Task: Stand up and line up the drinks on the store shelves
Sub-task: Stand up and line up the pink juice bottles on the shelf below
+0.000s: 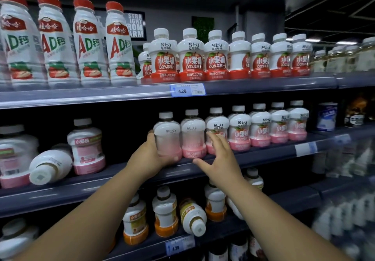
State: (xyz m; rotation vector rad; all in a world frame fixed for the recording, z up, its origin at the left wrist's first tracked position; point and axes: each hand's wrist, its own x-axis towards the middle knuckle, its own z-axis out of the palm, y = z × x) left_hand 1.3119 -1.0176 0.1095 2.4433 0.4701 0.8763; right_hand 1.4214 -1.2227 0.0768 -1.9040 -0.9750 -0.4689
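On the middle shelf (pixel 253 156) a row of small pink-and-white drink bottles stands upright. My left hand (pixel 151 155) grips the leftmost bottle of that row (pixel 166 134), which stands on the shelf edge. My right hand (pixel 218 155) is spread with straight fingers in front of the second (pixel 192 134) and third bottles (pixel 216 125), fingertips near their lower halves. Further left, one pink bottle (pixel 49 168) lies on its side with its cap toward me, beside an upright one (pixel 87 146).
The top shelf holds tall red-capped bottles (pixel 89 43) and a row of red apple-juice bottles (pixel 190 55). On the lower shelf orange-labelled bottles stand, and one (pixel 192 217) is tipped over. Cans (pixel 326 116) sit at the far right.
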